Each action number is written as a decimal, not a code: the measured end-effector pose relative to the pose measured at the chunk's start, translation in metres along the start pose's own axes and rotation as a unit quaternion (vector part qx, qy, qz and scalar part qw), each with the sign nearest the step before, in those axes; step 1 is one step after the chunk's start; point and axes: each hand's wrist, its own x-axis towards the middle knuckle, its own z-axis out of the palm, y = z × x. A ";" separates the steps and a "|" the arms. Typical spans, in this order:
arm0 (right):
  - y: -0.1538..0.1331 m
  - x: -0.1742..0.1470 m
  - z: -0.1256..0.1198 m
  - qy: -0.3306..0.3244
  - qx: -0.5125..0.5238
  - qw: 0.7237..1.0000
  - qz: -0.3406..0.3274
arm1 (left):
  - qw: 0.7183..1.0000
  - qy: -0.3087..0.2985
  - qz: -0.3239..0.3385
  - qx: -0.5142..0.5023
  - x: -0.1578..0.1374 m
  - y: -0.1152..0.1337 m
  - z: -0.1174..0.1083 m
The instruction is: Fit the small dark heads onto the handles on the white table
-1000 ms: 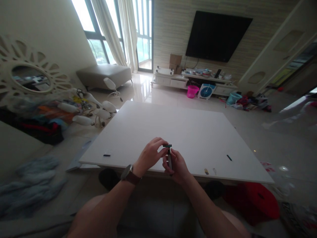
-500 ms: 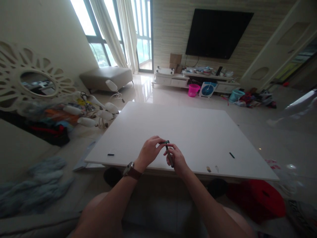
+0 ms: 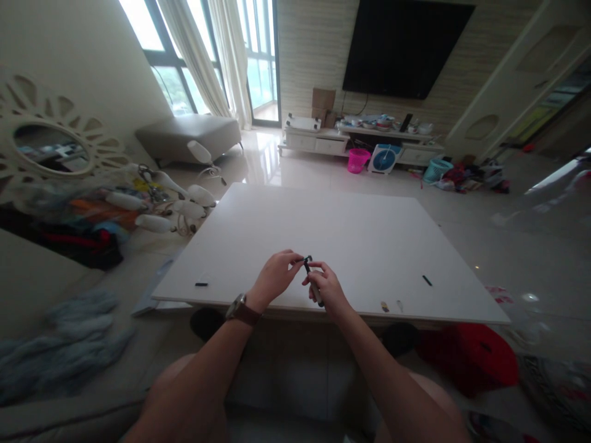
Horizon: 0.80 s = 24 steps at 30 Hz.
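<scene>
My right hand (image 3: 327, 286) is closed around the thick grey-brown handle of a small tool (image 3: 315, 289), which points up and slightly left. Its narrow dark head reaches toward my left hand (image 3: 277, 275), whose thumb and fingertips pinch a small dark piece (image 3: 306, 259) at that end. The two meet there; whether they are joined is too small to tell. Both hands are just over the near edge of a white table (image 3: 323, 227). A short black strip (image 3: 201, 284) lies left of my hands and another black strip (image 3: 427, 280) lies to the right.
Near the front edge lie a small brownish piece (image 3: 385, 306) and a small clear piece (image 3: 400, 306). A white lamp with several shades (image 3: 188, 209) stands beyond the table's left side. A red stool-like object (image 3: 480, 357) is at the lower right.
The view has tilted down and shifted slightly. The dark piece at my left fingertips, level before, now looks tilted and closer against the tool's head. Both hands keep their hold.
</scene>
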 end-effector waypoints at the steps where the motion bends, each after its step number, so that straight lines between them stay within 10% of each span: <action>1: 0.000 -0.001 0.000 -0.004 -0.001 1.000 -0.003 | 1.000 -0.004 0.000 0.003 0.000 0.000 0.000; 18: 0.003 0.008 -0.005 0.059 0.001 0.998 -0.012 | 0.988 -0.059 -0.053 -0.132 0.004 0.008 -0.001; 24: -0.006 0.004 -0.008 0.064 0.023 0.993 -0.099 | 0.883 -0.103 -0.188 -0.418 0.002 0.000 0.010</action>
